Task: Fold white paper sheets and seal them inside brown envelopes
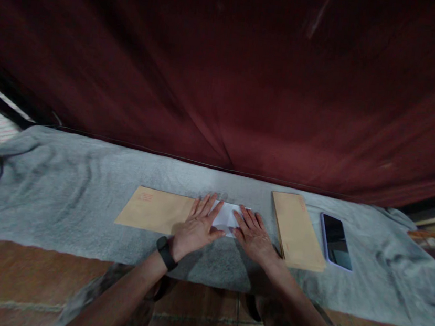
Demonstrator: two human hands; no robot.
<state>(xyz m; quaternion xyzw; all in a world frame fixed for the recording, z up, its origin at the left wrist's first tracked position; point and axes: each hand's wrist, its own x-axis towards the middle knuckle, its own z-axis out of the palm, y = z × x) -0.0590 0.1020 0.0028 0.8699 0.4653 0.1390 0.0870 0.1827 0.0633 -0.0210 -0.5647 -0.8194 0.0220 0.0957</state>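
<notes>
A tan envelope (159, 211) with red print lies flat on the grey cloth, and white paper (225, 218) shows at its right end. Whether the paper sits partly inside the envelope is hidden by my hand. My left hand (198, 229) rests flat across the envelope's right end and the paper's left part, fingers spread. On the paper's right part lies my right hand (253, 235), also flat with fingers apart. Just right of it is a stack of tan envelopes (300, 231) bearing red print.
A phone (337, 242) with a dark screen and pale purple edge lies right of the stack. Grey cloth (67, 192) covers the long surface, wrinkled at both ends. Dark red fabric (227, 79) hangs behind it. Brown floor tiles (29, 272) show at the front.
</notes>
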